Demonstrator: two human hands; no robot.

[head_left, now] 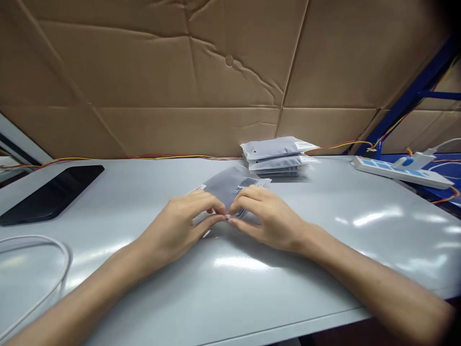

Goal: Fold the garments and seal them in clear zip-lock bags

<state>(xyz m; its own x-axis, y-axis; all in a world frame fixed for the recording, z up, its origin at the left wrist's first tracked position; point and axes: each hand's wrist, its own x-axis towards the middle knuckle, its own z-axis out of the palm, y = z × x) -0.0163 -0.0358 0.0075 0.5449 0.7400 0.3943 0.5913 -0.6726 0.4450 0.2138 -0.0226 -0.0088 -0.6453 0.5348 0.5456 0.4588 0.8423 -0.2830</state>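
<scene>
Grey, glossy tabletop (pixel 230 298) begins on the near side of our hands. Our left hand (pixel 187 216) and right hand (pixel 268 216), each with thumb and fingertips drawn together, pinch the near edge of a grey plastic pouch (pixel 222 185), which lies between and just beyond them. Past the right hand rises a stack of similar pouches (pixel 272 153), which we judge already handled; the held pouch seems unfinished, and any further remainder we cannot tell.
</scene>
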